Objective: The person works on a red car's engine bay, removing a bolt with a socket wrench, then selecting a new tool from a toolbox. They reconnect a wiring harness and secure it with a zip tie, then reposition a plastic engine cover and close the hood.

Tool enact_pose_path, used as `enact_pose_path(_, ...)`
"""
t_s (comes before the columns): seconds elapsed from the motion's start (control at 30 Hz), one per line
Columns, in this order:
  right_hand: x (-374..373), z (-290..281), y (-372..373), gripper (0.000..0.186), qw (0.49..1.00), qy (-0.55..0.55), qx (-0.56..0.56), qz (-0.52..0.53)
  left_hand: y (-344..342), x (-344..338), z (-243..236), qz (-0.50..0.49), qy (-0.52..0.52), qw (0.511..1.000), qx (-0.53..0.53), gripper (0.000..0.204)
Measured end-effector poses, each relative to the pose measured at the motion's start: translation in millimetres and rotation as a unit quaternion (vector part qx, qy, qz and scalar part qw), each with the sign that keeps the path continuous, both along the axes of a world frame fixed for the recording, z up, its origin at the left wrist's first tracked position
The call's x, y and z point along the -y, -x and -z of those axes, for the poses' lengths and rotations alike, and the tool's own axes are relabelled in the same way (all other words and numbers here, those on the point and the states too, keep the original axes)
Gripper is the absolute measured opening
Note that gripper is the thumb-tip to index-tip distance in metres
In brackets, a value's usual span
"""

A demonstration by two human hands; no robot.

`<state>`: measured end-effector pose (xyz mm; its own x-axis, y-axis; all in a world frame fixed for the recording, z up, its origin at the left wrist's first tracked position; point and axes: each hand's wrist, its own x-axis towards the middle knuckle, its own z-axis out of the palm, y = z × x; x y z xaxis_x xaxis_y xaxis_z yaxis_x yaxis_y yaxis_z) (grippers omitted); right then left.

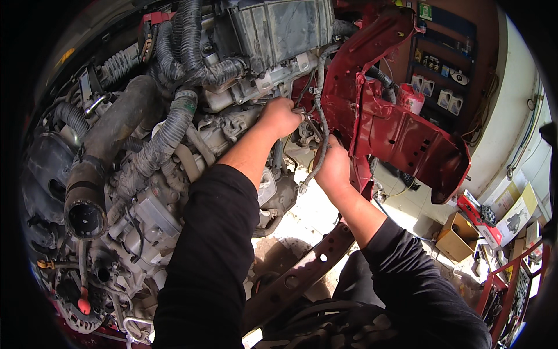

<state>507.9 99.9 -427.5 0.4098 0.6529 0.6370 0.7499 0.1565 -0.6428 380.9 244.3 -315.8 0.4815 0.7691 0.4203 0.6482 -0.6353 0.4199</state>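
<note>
My left hand (280,118) is closed at a small metal part beside the engine block (232,125); what its fingers grip is hidden. Lower and to the right, my right hand (332,164) reaches in behind a hanging grey harness (317,173), its fingers curled and partly out of sight, so what they hold is unclear. Around both hands are a small metal fitting (308,135) and the dark red body frame (343,64) of the vehicle. A black box (273,32) and corrugated hoses (192,41) sit above on the engine.
A large open-ended pipe (85,215) lies at the left. A perforated metal beam (311,264) crosses below my arms. At the right stand shelves (443,36) with bottles, a cardboard box (456,238), a red metal rack (487,296) and a pale wall (504,99).
</note>
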Motion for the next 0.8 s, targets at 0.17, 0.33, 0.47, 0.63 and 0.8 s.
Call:
enact_pose_path(0.17, -21.4, 18.7, -0.9, 0.018, 0.998, 0.02, 0.02, 0.054, 0.2, 0.0, -0.8, -0.002, 0.01, 1.0, 0.005, 0.036)
enact_pose_path(0.33, -29.1, 28.9, 2.3, 0.016, 0.998, 0.021, 0.035, 0.055, -0.3, 1.4, -0.5, 0.0, 0.001, 1.0, 0.006, 0.034)
enact_pose_path(0.47, -41.5, 35.0, 13.1, 0.013, 0.998, 0.038, 0.0, 0.042, 0.0, 2.4, -0.1, -0.005, 0.006, 1.0, 0.014, 0.034)
enact_pose_path(0.63, -49.6, 40.4, 9.5, 0.013, 1.0, -0.01, -0.019, 0.001, 1.2, 1.9, 0.4, 0.008, 0.007, 1.0, 0.017, 0.034)
enact_pose_path(0.8, -17.2, 32.2, -6.9, 0.013, 1.0, 0.0, 0.008, -0.014, 0.8, 1.5, 0.4, 0.008, -0.002, 1.0, 0.014, 0.035)
